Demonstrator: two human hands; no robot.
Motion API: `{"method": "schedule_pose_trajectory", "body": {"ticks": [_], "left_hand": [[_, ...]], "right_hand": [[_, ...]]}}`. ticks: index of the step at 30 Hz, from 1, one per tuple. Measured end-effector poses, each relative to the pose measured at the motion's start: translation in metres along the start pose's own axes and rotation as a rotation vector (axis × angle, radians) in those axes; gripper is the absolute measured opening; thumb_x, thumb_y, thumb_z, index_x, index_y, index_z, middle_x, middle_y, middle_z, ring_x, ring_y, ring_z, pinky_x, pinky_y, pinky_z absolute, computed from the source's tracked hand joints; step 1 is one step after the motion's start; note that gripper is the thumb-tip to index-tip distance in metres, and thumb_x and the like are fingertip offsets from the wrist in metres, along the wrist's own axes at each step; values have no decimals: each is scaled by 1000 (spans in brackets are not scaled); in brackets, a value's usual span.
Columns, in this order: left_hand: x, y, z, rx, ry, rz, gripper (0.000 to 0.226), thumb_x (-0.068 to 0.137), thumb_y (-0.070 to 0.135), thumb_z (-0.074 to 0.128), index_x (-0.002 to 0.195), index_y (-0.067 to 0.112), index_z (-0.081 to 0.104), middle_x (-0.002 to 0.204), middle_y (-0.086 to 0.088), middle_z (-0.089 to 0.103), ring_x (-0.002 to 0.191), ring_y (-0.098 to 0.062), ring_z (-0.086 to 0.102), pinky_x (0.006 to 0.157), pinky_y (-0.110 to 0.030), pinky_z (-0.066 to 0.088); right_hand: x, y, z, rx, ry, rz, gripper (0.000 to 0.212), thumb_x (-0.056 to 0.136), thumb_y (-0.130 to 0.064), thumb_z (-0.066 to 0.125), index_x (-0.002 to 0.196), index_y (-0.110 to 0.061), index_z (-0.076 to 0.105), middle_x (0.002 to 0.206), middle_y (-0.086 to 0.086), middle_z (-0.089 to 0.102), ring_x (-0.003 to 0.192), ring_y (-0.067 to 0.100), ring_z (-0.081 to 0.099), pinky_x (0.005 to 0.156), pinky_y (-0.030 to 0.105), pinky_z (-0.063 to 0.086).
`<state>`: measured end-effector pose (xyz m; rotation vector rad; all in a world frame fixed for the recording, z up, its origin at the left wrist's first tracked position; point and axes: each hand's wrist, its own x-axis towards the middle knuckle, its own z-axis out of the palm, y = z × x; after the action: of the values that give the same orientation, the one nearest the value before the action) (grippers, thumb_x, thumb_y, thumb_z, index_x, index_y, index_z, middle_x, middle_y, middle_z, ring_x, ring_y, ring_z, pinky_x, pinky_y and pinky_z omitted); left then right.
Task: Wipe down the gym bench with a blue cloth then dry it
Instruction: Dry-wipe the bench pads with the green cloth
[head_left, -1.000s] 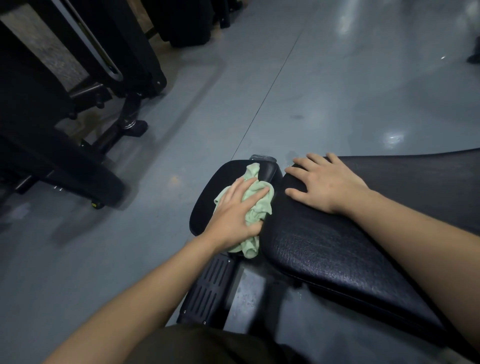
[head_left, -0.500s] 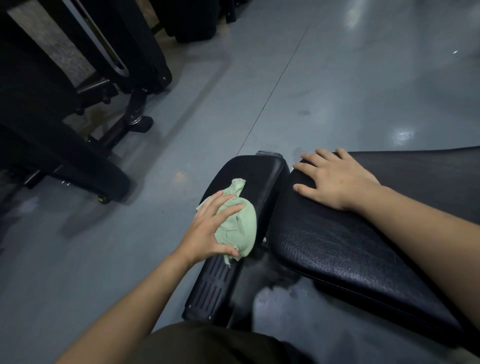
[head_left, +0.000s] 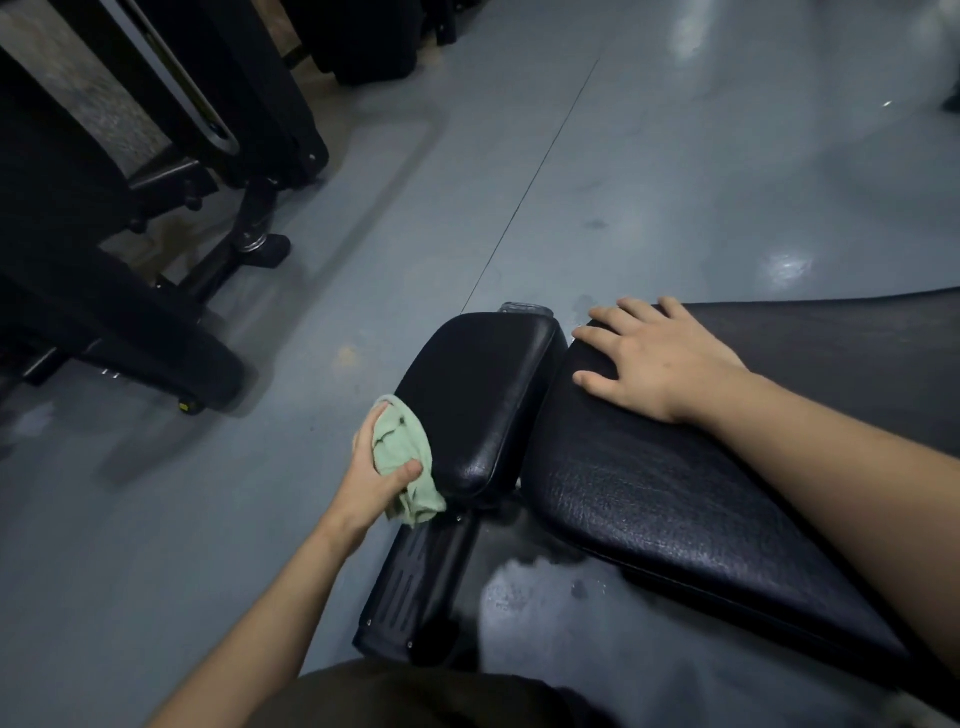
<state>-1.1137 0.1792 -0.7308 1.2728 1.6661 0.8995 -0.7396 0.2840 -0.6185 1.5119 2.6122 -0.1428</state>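
Careful at the seat pad's edge

Now, nearest you, watch that bunched cloth (head_left: 404, 457): it reads pale green here rather than blue, and a tail of it hangs loose below your left hand (head_left: 375, 475), right above the slotted black base (head_left: 415, 582) of the bench. If you drag downward, I'd judge that tail could catch on the frame hardware under the pad, or the wad could simply slip out of your fist onto the grey floor (head_left: 156, 519).

Your left hand is curled round the cloth, thumb pressed across its front, fingers wrapped behind it, and it presses the wad against the near-left side of the small seat pad (head_left: 483, 395). That's a firm, closed hold, not a flat-palm wipe, so only a small patch of cloth meets the vinyl; you risk skipping strips along the rounded edge.

Moving further out and to the right, your right hand (head_left: 654, 353) lies flat with fingers spread on the far end of the long back pad (head_left: 701, 509), holding nothing, just bracing. If you lean hard there, the pad might shift.

Far left, black machine frames (head_left: 156, 208) stand well apart from you.
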Motion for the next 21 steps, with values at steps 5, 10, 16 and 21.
{"method": "schedule_pose_trajectory", "body": {"ticks": [5,10,16,21], "left_hand": [[17,17,7,-1,82,-64,86,51,72,86,125,71,42,148,6,45,131,-11,52,114,-46,41],[38,32,-5,96,-27,-102,104,49,74,87,140,59,39,149,12,45,133,-9,51,114,-45,40],[86,75,9,292,-131,-113,110,54,76,75,151,48,32,144,9,35,130,-9,42,109,-30,33],[123,83,14,363,-146,-135,100,55,85,74,143,50,42,143,8,48,130,-14,50,113,-40,39]], "right_hand": [[1,0,0,-7,0,2,81,87,-72,7,157,-35,23,165,-4,22,152,22,16,122,50,14],[1,-1,-1,-9,-4,4,89,81,-75,-3,157,-36,23,165,-4,22,152,22,16,121,50,14],[2,-2,-1,-27,-4,2,95,77,-74,-8,157,-34,23,164,-3,24,151,22,17,121,50,16],[3,-2,1,-39,0,2,94,77,-73,-8,156,-34,23,163,-3,25,150,23,17,120,51,17]]}}
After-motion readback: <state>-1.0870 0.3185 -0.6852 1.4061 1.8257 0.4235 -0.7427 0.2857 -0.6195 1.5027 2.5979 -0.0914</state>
